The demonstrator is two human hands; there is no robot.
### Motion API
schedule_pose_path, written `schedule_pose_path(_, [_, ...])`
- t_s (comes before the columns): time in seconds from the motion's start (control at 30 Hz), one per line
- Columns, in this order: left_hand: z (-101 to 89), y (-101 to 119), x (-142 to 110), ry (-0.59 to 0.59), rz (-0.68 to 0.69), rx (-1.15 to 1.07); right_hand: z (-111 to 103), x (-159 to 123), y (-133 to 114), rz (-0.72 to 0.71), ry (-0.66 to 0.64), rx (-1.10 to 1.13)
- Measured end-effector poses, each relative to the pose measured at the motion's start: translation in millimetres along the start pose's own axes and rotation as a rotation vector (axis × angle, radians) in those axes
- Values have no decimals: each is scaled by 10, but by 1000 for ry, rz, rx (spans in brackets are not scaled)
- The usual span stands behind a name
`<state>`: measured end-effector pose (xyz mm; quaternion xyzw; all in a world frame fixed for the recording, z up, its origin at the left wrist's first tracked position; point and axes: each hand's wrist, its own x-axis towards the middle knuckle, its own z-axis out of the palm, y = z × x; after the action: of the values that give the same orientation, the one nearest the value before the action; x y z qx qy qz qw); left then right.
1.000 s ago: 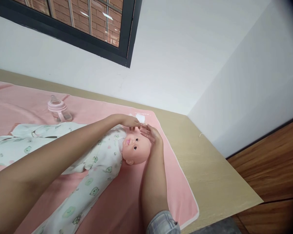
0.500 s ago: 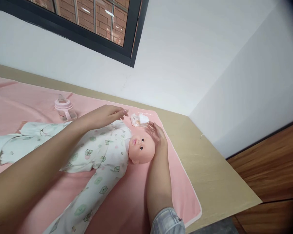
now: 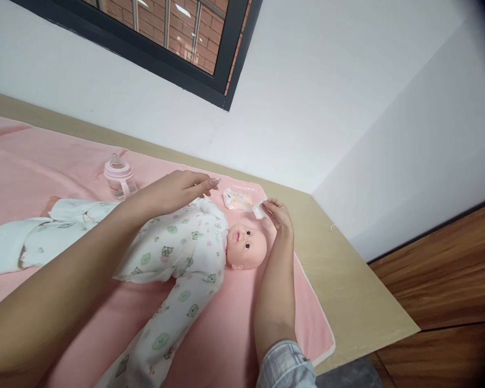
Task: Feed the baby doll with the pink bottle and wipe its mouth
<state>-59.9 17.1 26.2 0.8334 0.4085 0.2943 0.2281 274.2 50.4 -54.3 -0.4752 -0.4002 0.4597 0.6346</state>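
Observation:
A baby doll [image 3: 246,249] in white patterned clothes lies on its back on a pink blanket [image 3: 218,323], its head toward the right. Between the fingertips of my right hand [image 3: 281,215] is a white wipe [image 3: 259,210], pinched just beyond the doll's head. A small white and orange packet of wipes [image 3: 236,199] lies beside it on the blanket. My left hand [image 3: 181,188] extends over the doll's chest and far shoulder, fingers stretched out and holding nothing. Whether it touches the clothes I cannot tell.
A pink-lidded baby bottle [image 3: 119,178] with a handle stands on the blanket at the left. The wooden tabletop [image 3: 339,291] shows past the blanket's right edge. A white wall [image 3: 291,108] with a dark window frame [image 3: 210,89] rises behind.
My right hand has closed on the white wipe and drawn it from the packet, toward the right. My left hand stays over the doll's chest. The view has shifted slightly.

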Motion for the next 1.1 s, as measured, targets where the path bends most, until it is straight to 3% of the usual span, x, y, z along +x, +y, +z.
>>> schedule_pose_path(0.17, [-22,-31,-10,-4,13,48,178,-74,-205,-100,-62,-197])
schedule_pose_path(0.33, [-45,-5,-19,-2,16,66,232,-128,-283,-107,-73,-366])
schedule_pose_path(0.5, [16,-15,7,-14,4,78,372,-250,-427,-112,-154,-392])
schedule_pose_path(0.67, [123,-64,37,-8,78,-40,667,-499,-638,-225,-300,-387])
schedule_pose_path(0.77, [121,-57,30,-93,151,-168,830,-689,-741,-264,-485,-362])
schedule_pose_path(0.9, [57,-11,27,-344,217,-223,934,-876,-821,-253,-714,-305])
schedule_pose_path(1.0, [47,-1,44,-502,254,-338,923,-917,-842,-258,-819,-295])
schedule_pose_path(1.1, [75,-14,59,-537,251,-444,883,-902,-844,-238,-883,-317])
